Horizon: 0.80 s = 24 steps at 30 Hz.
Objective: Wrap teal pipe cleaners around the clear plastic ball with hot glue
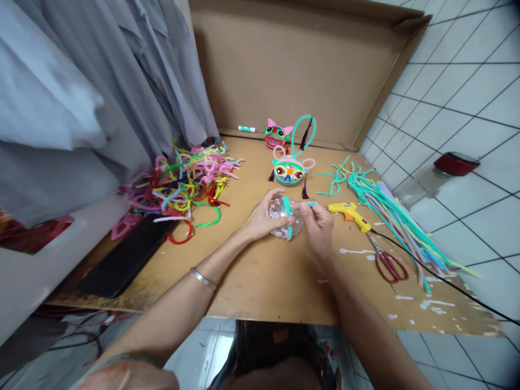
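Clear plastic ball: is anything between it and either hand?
Nothing visible. The left hand cups the clear plastic ball directly, and the right hand touches it while pinching the teal pipe cleaner laid over it. The yellow glue gun lies off to the right.

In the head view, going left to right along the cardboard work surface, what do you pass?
Flat black phone → heap of mixed coloured pipe cleaners → clear plastic ball in both hands → yellow glue gun → red-handled scissors → teal pipe-cleaner bundle.
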Each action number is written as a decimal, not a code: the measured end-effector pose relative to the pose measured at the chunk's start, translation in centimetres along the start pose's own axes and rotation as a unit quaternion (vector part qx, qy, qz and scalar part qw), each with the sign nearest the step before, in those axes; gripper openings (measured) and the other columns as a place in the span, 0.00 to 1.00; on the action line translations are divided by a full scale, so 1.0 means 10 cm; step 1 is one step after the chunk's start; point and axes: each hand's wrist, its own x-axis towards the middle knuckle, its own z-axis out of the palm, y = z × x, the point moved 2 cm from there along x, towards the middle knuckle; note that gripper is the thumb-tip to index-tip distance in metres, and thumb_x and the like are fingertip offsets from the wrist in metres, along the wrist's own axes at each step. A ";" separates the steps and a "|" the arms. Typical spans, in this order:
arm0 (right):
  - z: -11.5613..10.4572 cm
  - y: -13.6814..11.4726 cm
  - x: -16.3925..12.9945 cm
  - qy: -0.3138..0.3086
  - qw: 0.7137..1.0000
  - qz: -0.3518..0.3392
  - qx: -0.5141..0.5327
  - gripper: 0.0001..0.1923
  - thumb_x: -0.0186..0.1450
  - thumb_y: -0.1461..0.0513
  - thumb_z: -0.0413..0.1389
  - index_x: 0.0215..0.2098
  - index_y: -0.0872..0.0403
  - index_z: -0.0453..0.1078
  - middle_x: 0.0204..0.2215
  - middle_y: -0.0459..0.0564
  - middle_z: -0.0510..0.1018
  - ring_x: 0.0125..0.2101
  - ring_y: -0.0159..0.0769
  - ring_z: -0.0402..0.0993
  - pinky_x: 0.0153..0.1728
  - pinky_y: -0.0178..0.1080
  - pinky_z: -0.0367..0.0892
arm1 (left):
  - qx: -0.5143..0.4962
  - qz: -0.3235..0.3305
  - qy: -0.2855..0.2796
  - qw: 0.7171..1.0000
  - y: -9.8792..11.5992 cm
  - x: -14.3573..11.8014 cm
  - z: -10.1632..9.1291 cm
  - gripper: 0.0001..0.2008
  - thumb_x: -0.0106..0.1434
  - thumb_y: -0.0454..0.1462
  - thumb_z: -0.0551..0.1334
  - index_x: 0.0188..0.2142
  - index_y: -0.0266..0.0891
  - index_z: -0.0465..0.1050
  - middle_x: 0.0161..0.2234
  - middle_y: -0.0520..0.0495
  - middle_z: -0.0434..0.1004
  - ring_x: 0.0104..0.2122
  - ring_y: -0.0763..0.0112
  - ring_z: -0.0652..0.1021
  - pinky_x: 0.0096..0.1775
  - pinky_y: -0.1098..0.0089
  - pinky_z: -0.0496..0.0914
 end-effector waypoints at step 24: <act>0.00 0.01 0.01 0.000 1.000 -0.012 -0.013 0.15 0.69 0.51 0.54 0.33 0.50 0.76 0.32 0.47 0.80 0.37 0.36 0.77 0.43 0.41 0.71 | 0.062 0.081 0.007 0.995 0.05 -0.03 -0.02 0.26 0.55 0.47 0.69 0.51 0.40 0.71 0.49 0.43 0.74 0.49 0.60 0.75 0.52 0.59 0.70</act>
